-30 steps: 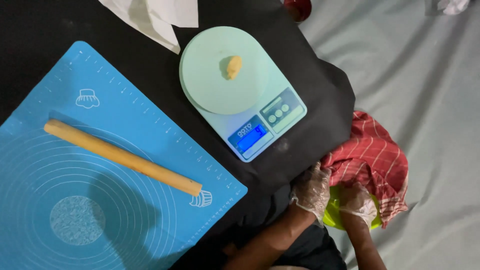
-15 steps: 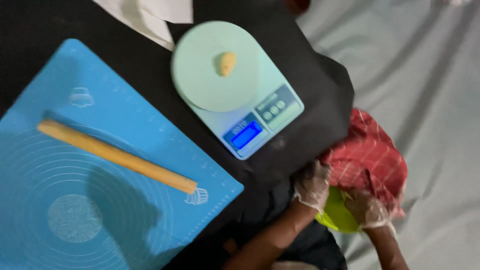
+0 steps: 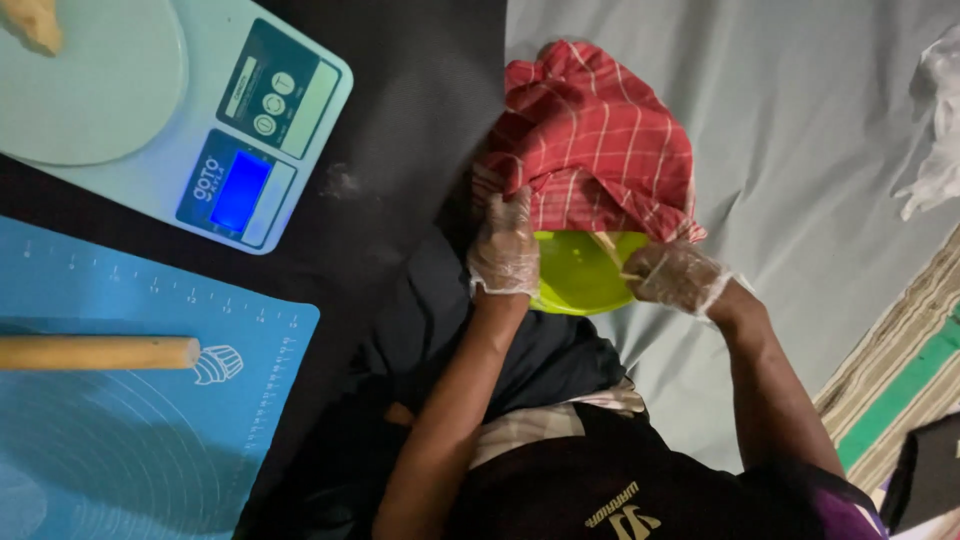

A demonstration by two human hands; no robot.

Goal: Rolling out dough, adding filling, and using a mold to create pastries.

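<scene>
Both gloved hands are on the lime-green bowl (image 3: 580,275), which sits on the grey sheet (image 3: 800,200) right of the black mat (image 3: 420,130): left hand (image 3: 505,250) grips its left rim, right hand (image 3: 675,275) pinches the right rim. The red checked cloth (image 3: 595,140) half covers it, so it could snag or drag and tip the bowl on that soft sheet. Plenty of open sheet far right; the scale (image 3: 180,110) crowds the left.

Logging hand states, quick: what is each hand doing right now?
Left hand: gloved, closed on the rim of the yellow-green bowl by the red checked cloth.
Right hand: gloved, gripping the bowl's other side.
</scene>
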